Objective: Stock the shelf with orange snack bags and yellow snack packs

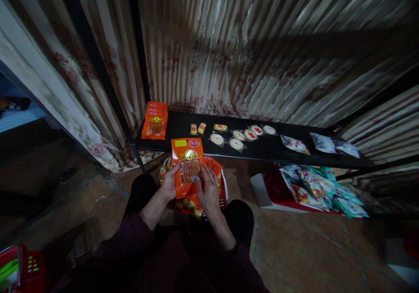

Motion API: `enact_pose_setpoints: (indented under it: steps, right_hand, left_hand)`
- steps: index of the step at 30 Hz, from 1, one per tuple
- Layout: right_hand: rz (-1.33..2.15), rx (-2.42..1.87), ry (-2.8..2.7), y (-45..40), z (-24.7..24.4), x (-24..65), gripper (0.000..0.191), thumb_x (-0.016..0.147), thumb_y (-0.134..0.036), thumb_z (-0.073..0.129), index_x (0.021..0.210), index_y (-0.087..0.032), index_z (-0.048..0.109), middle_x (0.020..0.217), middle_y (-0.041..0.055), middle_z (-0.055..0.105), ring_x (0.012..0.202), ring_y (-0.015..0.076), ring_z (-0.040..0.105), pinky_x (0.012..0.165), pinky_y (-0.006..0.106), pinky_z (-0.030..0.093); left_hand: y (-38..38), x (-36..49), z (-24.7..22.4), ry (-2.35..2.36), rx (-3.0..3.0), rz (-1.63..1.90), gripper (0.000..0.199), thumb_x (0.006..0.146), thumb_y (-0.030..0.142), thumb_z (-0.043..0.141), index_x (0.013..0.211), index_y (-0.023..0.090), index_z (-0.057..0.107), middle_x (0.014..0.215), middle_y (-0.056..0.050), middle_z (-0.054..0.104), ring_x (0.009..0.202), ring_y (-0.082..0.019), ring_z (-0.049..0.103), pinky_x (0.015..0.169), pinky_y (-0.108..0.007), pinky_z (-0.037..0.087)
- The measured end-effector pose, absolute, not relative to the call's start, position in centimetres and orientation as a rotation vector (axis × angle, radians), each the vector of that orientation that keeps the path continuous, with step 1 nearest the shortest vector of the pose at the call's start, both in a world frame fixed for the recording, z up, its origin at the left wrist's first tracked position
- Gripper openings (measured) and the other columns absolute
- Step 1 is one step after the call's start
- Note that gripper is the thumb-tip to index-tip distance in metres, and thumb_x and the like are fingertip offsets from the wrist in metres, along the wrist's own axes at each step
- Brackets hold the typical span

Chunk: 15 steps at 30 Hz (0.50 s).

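We've got an orange rectangular plastic packet w/ a clear window [189, 170] held out in front, btwn both hands, face up to us. Our L hand [169, 184] pinches its L edge, thumb on the front; rest of those fingers hidden. Our R hand [208, 192] is at the R edge, thumb by the window's lower corner, fingers half spread; can't tell if it's gripping or just steadying.

Key relation: the overlapping stack of orange plastic packets [155, 122] lies up & L of the held one, at the L end of the long black shelf board [179, 120], near but apart. L hand's the nearer one. Held packet's long axis runs away from us, top edge shelf-ward; stack's axis is approx parallel, so we judge there's only a small turn btwn them.

Below the hands, btwn our knees: a red plastic basket w/ a pale rim [225, 183], full of wrapped snacks.
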State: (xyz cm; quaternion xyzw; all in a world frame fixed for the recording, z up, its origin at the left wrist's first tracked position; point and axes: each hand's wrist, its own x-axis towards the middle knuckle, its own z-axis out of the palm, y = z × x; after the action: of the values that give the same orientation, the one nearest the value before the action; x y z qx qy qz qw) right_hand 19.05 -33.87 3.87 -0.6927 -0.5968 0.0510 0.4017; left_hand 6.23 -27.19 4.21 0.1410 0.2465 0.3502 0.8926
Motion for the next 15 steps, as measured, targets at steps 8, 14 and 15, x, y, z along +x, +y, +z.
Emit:
enact_pose_setpoints:
  steps: [8,14,15]
  right_hand:
    - [0.080,-1.762,-1.527,-34.02,3.71,18.73,0.046,0.087,-0.021,0.044,0.132,-0.016,0.051,0.136,0.0118,0.052,0.136,0.0270,0.032,0.109,0.054,0.031]
    - [0.089,-1.770,-1.540,-34.06,3.59,18.53,0.048,0.087,-0.018,0.042,0.134,-0.021,0.050,0.135,0.0079,0.054,0.132,0.0247,0.037,0.109,0.051,0.032]
    - [0.093,-1.773,-1.542,-34.06,3.58,18.51,0.048,0.087,-0.018,0.041,0.134,-0.022,0.050,0.136,0.0074,0.054,0.131,0.0243,0.038,0.109,0.050,0.033]
  left_hand:
    - [-27.46,5.97,4.41,0.469,0.245,0.686,0.043,0.082,0.042,0.053,0.111,0.011,0.062,0.106,-0.015,0.069,0.110,-0.031,0.060,0.098,-0.048,0.044]
    - [-27.75,5.99,4.79,0.467,0.280,0.687,0.045,0.082,0.045,0.052,0.110,0.011,0.062,0.106,-0.015,0.069,0.111,-0.031,0.060,0.098,-0.047,0.044]
    - [-27.79,6.00,4.79,0.468,0.278,0.689,0.046,0.082,0.046,0.051,0.110,0.011,0.062,0.106,-0.015,0.069,0.111,-0.031,0.060,0.098,-0.047,0.044]
